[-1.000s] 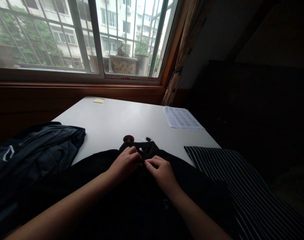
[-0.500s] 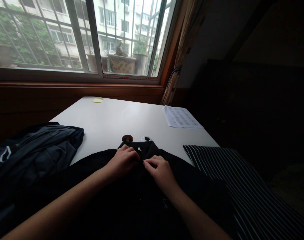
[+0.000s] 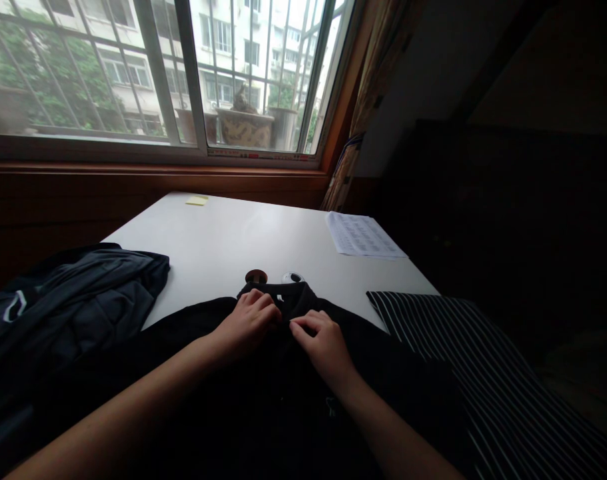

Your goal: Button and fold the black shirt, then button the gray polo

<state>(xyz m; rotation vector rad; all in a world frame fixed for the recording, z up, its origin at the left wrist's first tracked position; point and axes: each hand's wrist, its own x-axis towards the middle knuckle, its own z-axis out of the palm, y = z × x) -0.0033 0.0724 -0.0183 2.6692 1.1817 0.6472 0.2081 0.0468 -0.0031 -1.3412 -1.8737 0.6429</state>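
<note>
Right hand [image 3: 328, 347]: fingers pinched on the front of the shirt [image 3: 283, 400], just below its collar [image 3: 306, 303]. Left hand [image 3: 248, 321]: fingers curled against the shirt; grip hidden, cannot be told. The shirt lies on the surface [image 3: 263, 233], between grey garment [image 3: 108, 293] and striped cloth [image 3: 458, 340]; papers [image 3: 366, 235] beyond.

Daylight enters by the window [image 3: 189, 80]; through it we see a building [image 3: 236, 53] bleached, foliage [image 3: 58, 80] hazy. Pale sheen on the desk [image 3: 263, 233]. The black garment [image 3: 278, 413] sinks into shadow, its folds mostly lost to us. Right side near-black. Wide-angle stretch towards the corners.
</note>
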